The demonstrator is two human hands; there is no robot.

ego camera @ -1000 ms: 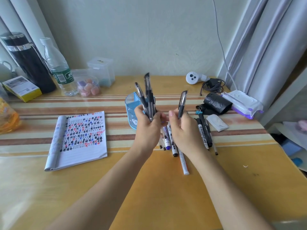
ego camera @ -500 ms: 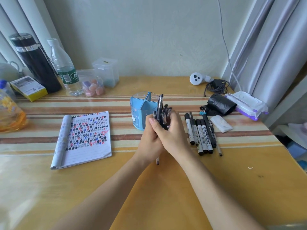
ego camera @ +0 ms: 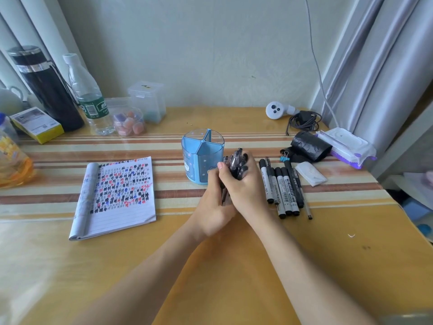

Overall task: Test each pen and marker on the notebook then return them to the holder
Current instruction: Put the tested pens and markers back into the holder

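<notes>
Pen bundle (ego camera: 236,163) in grip of left hand (ego camera: 214,208) and right hand (ego camera: 247,192) over striped table (ego camera: 328,254), curtain (ego camera: 386,66) alongside.

Table (ego camera: 351,266): wood-tone, with a striped runner (ego camera: 58,148) across it.
10 o'clock: black flask (ego camera: 44,90), upright. Water bottle (ego camera: 87,97) just beside it, at its 3 o'clock. Yellow box (ego camera: 37,124) at the flask's 7 o'clock.
9 o'clock: orange bottle (ego camera: 11,165), cut off by the frame.
11 o'clock: round tub (ego camera: 128,121) of pastel pieces, with a clear box (ego camera: 147,102) at its 1 o'clock.
1 o'clock: white device (ego camera: 277,110), with a coiled black cable (ego camera: 304,119) beside it.
2 o'clock: black roll (ego camera: 309,145), with a wipes pack (ego camera: 346,145) just beside it. Blue clip (ego camera: 284,158) and white sachet (ego camera: 309,173) are near the roll.
Curtains (ego camera: 386,66) hang at 2 o'clock.
</notes>
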